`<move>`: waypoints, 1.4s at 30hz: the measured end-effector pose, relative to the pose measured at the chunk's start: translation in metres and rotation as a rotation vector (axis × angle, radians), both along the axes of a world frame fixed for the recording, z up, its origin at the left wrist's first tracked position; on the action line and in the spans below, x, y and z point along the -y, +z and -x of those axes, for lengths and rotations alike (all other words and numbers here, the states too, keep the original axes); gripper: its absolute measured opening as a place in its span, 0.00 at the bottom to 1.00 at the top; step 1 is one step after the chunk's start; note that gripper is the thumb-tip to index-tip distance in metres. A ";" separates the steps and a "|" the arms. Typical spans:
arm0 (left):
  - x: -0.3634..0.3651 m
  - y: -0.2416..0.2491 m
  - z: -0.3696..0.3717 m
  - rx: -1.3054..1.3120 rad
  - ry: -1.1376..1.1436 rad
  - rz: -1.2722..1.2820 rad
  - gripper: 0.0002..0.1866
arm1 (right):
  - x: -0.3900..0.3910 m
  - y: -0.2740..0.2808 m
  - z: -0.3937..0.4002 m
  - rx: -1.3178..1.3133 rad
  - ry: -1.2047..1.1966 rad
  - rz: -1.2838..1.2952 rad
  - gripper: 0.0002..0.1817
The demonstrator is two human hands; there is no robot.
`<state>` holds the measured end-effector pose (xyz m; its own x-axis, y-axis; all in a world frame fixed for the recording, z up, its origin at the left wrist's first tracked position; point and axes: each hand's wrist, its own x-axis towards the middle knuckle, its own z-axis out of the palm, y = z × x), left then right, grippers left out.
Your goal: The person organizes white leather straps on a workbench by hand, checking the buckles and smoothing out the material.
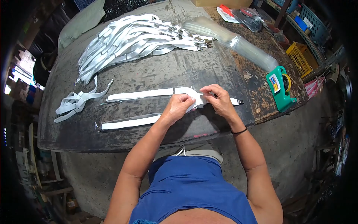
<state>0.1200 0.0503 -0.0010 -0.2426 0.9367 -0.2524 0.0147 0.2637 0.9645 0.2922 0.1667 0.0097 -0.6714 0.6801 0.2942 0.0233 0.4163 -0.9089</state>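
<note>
White elastic straps with metal clips (141, 92) lie across the table in front of me, crossing between my hands. My left hand (179, 107) pinches the strap's junction with thumb and fingers. To its right, my right hand (219, 99) is bent over the same junction, its thumb and fingertips close together; whether it grips anything is too small to tell. One clip end (238, 101) sticks out right of my right hand. Nearer my body lies another white strap (130, 122) in clear plastic, its right end hidden by my left forearm.
A big pile of white straps (130, 41) covers the back left, and a loose bundle (76, 102) lies at the left. Clear plastic sleeves (250, 50) stretch to a green tape dispenser (279, 89) at the right edge. A yellow crate (299, 59) stands beyond.
</note>
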 end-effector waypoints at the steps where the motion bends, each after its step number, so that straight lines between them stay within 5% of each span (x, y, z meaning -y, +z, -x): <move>1: -0.001 -0.001 0.000 0.002 -0.003 -0.002 0.14 | -0.001 -0.001 -0.001 -0.019 0.013 -0.040 0.09; 4: -0.004 0.004 -0.002 -0.147 -0.038 0.047 0.15 | 0.001 0.000 -0.004 -0.026 -0.013 -0.014 0.06; 9: 0.008 0.034 -0.008 -0.923 -0.012 0.054 0.14 | 0.011 0.012 -0.010 0.000 -0.046 0.004 0.06; 10: 0.010 0.035 -0.005 -0.925 -0.019 0.052 0.14 | 0.013 0.015 -0.012 0.023 -0.052 0.124 0.07; 13: 0.018 0.046 -0.004 -0.778 0.038 -0.477 0.07 | 0.013 0.011 -0.012 -0.016 -0.006 0.054 0.10; 26: 0.032 0.067 -0.006 -0.559 -0.236 -0.595 0.07 | 0.025 0.049 -0.017 0.111 0.237 0.041 0.15; 42: 0.043 0.090 -0.002 -0.777 -0.430 -0.735 0.06 | 0.031 0.060 -0.019 0.121 0.556 0.429 0.21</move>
<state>0.1224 0.0075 0.0889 0.2816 0.8387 0.4661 0.6247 -0.5289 0.5744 0.3112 0.1359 0.0698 -0.9636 0.2665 -0.0212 0.0224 0.0015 -0.9997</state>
